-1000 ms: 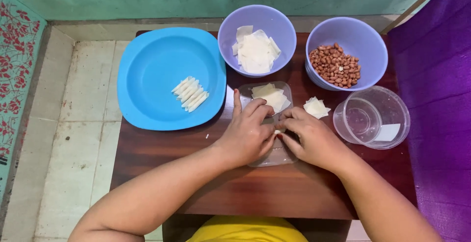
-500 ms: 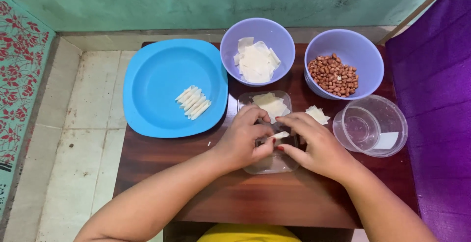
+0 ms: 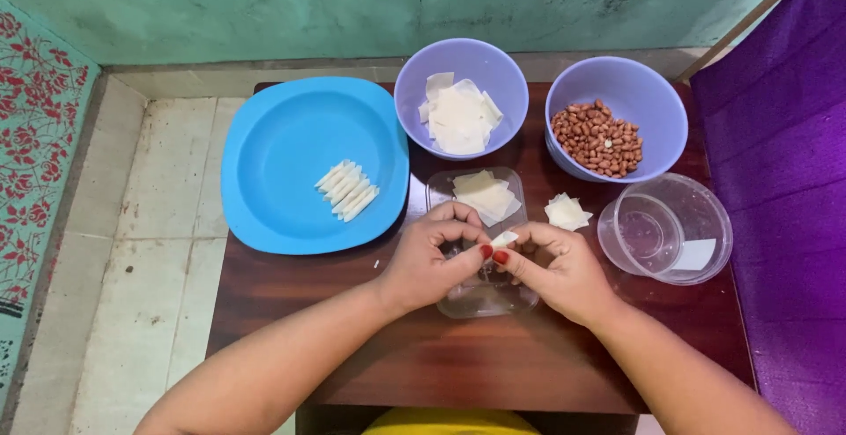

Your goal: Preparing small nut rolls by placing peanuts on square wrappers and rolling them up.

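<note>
1. The small white wrapper piece (image 3: 504, 239) sits pinched between both hands, just above the clear shallow tray (image 3: 483, 298) at the middle of the wooden table (image 3: 291, 294). Its long axis appears to run from 8 o'clock up to 2 o'clock.
2. The left hand (image 3: 432, 263) closes narrowly on it from 9 o'clock, thumb and forefinger meeting at its lower end.
3. The right hand (image 3: 557, 269) grips it from 3 o'clock, fingertips likewise tight together; both hands are equally near, touching it.
4. At 12 o'clock from the fingers, a stack of square wrappers (image 3: 483, 195) lies on the tray's far end; a small folded pile (image 3: 567, 212) rests just beside it at 1 o'clock.
5. Farther out: a blue plate (image 3: 282, 135) holding finished white rolls (image 3: 347, 190) at 10 o'clock, a lilac bowl of wrappers (image 3: 458, 113) at 12, a lilac bowl of peanuts (image 3: 608, 135) at 1, and a clear round container (image 3: 665, 228) at 3.
6. Nothing stands between the hands and the plate.
</note>
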